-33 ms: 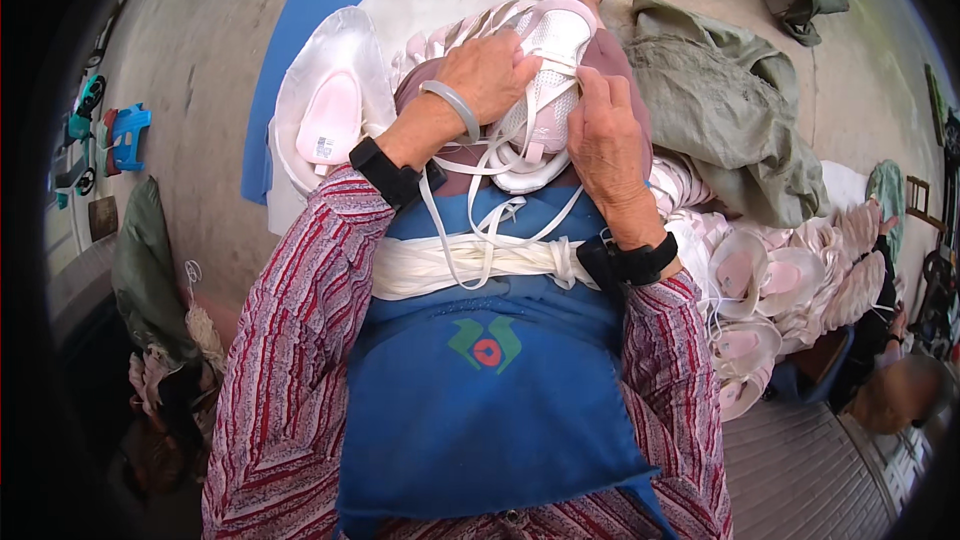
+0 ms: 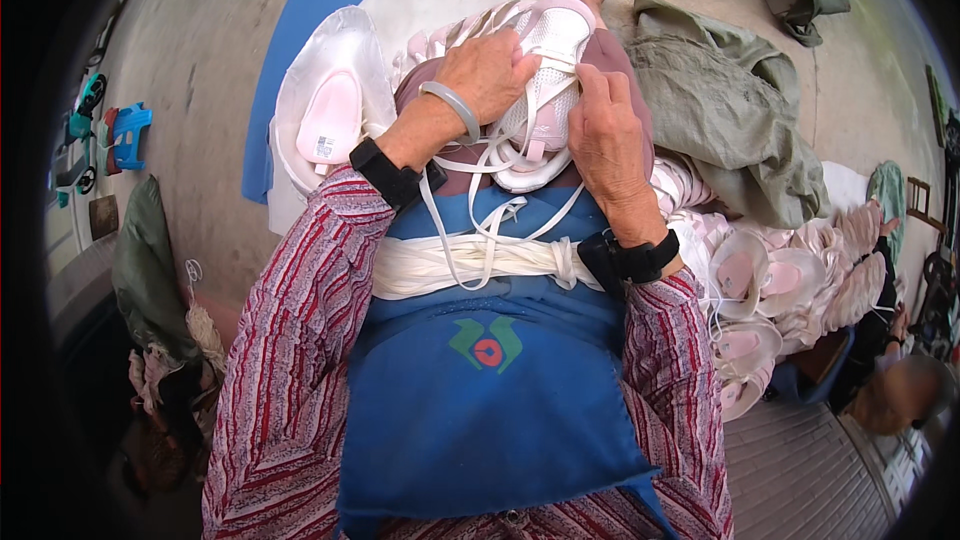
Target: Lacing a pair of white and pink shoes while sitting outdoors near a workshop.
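A white and pink sneaker (image 2: 560, 37) lies across my lap, toe away from me. White shoelace (image 2: 548, 92) crosses its front, and long loose ends loop down over my blue apron (image 2: 490, 420). My left hand (image 2: 487, 78) rests at the shoe's left side, fingers curled, thumb and fingertips closed on the lace. On the other side my right hand (image 2: 610, 138) pinches the lace near the eyelets; its fingertips are partly hidden. A bundle of white laces (image 2: 465, 265) is tied across the apron at my waist.
To the left, a white shoe upper with a pink insole (image 2: 331, 118) lies on a blue and white sheet (image 2: 290, 30). Many similar shoes (image 2: 770, 275) are piled at right, beside a grey-green cloth (image 2: 710, 90). A small blue stool (image 2: 130, 137) stands far left. Another person (image 2: 885, 380) is at the right edge.
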`<action>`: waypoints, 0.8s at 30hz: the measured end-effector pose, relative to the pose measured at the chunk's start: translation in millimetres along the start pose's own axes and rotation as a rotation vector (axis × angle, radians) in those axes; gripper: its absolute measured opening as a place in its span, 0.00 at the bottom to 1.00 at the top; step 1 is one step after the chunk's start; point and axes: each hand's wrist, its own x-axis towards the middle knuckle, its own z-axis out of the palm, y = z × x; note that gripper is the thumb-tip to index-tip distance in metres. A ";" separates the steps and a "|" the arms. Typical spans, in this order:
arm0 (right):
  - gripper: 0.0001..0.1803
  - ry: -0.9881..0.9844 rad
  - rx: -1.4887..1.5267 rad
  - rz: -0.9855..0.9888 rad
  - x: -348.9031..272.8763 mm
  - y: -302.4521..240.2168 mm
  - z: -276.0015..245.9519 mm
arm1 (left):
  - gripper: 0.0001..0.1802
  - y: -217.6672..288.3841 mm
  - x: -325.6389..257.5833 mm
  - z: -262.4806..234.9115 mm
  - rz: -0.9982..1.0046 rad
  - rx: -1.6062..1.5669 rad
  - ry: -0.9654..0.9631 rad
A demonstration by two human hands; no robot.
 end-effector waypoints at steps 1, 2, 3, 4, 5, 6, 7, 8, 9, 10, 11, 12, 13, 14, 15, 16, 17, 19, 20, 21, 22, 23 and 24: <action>0.21 -0.011 -0.005 -0.002 3.0 0.8 -0.1 | 0.21 -0.2 -0.8 -0.5 0.007 -0.020 0.004; 0.21 -0.023 -0.004 -0.006 5.2 1.2 -0.3 | 0.20 -0.6 -1.4 -1.5 0.006 -0.032 0.013; 0.19 -0.014 0.014 -0.008 6.6 1.8 -1.5 | 0.19 -0.8 -2.9 -2.6 0.017 -0.037 0.035; 0.18 -0.004 0.032 -0.007 6.5 1.6 -2.9 | 0.18 -0.9 -5.7 -3.8 0.004 -0.093 0.062; 0.17 0.001 0.056 -0.001 4.6 1.4 -5.5 | 0.17 -0.8 -10.2 -4.8 0.003 -0.143 0.101; 0.16 0.006 0.081 0.005 1.9 0.9 -8.3 | 0.16 -0.2 -16.1 -5.7 -0.006 -0.193 0.130; 0.15 -0.008 0.093 0.047 -2.1 0.1 -11.5 | 0.16 -0.2 -23.0 -7.6 0.002 -0.225 0.139; 0.14 -0.025 0.105 0.090 -7.1 -0.9 -15.5 | 0.15 0.2 -32.3 -9.4 0.000 -0.259 0.136; 0.14 -0.040 0.122 0.137 -12.3 -2.3 -18.7 | 0.15 1.3 -42.7 -10.6 -0.017 -0.297 0.127; 0.14 -0.045 0.146 0.158 -17.3 -3.8 -22.0 | 0.15 2.9 -53.6 -11.6 0.042 -0.210 0.110; 0.14 -0.045 0.175 0.182 -20.9 -5.3 -24.6 | 0.15 5.0 -64.4 -12.8 0.089 -0.123 0.088; 0.14 -0.042 0.205 0.204 -23.8 -6.7 -27.4 | 0.15 7.4 -73.8 -13.9 0.132 -0.032 0.066; 0.13 -0.064 0.200 0.215 -26.8 -8.3 -30.9 | 0.16 10.5 -83.5 -14.2 0.195 0.112 0.060; 0.13 -0.085 0.196 0.225 -29.2 -10.3 -34.3 | 0.16 13.0 -89.5 -14.1 0.178 0.152 0.030; 0.12 -0.106 0.190 0.236 -31.3 -12.0 -38.3 | 0.17 15.2 -93.4 -13.2 0.150 0.195 -0.005; 0.12 -0.171 0.192 0.271 -33.0 -13.8 -41.8 | 0.18 16.6 -95.5 -12.1 0.142 0.235 -0.020; 0.11 -0.238 0.191 0.308 -35.8 -16.2 -46.1 | 0.18 16.4 -96.4 -12.2 0.149 0.271 -0.045; 0.11 -0.348 0.211 0.351 -40.9 -21.0 -53.3 | 0.17 16.2 -96.3 -9.1 0.155 0.273 -0.061; 0.11 -0.390 0.232 0.356 -43.7 -23.7 -56.9 | 0.17 15.7 -95.9 -7.4 0.159 0.277 -0.061; 0.12 -0.450 0.241 0.383 -45.4 -26.0 -59.5 | 0.17 15.0 -95.7 -6.1 0.162 0.289 -0.049; 0.12 -0.487 0.282 0.381 -45.9 -27.4 -62.2 | 0.17 14.4 -95.3 -5.0 0.157 0.302 -0.051; 0.12 -0.545 0.307 0.401 -46.8 -28.4 -66.0 | 0.16 14.2 -96.0 -3.5 0.127 0.315 -0.080; 0.13 -0.604 0.333 0.420 -47.5 -29.4 -70.3 | 0.16 14.5 -97.6 -2.4 0.124 0.297 -0.047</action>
